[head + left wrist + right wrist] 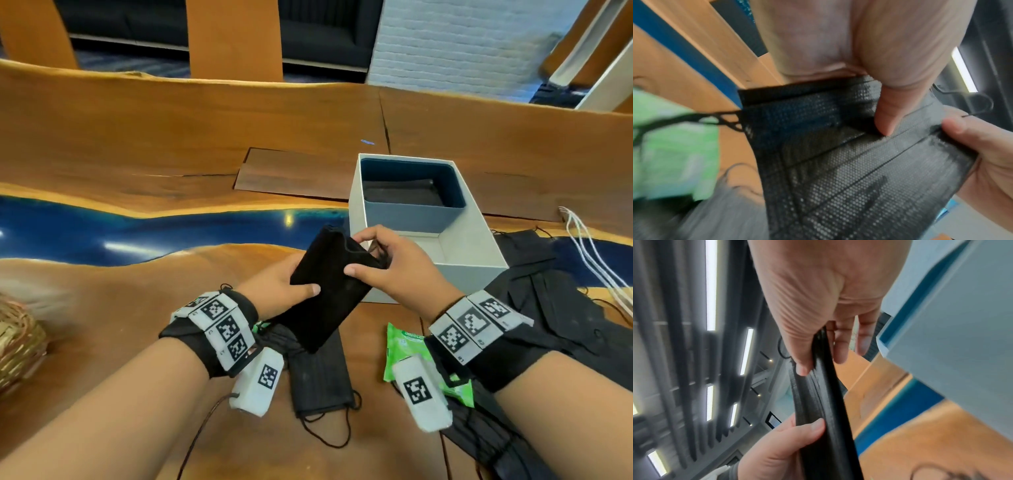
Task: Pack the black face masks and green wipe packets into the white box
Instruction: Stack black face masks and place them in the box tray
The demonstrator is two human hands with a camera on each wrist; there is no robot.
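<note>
Both hands hold a stack of black face masks (329, 284) in the air, just in front of the white box (469, 253). My left hand (287, 284) grips the stack's left edge with the thumb on top. My right hand (383, 260) pinches its upper right end. The wrist views show the same masks (849, 162) (824, 410) between thumb and fingers. The box stands open, with a blue inner tray (414, 212) in its far half holding dark masks. A green wipe packet (407, 346) lies under my right wrist. More black masks (318, 373) lie on the table.
A heap of black masks (561, 315) lies right of the box, with white cords (592, 253) beyond it. A wicker basket (17, 342) sits at the left edge. The wooden table (171, 130) has a blue resin strip across it.
</note>
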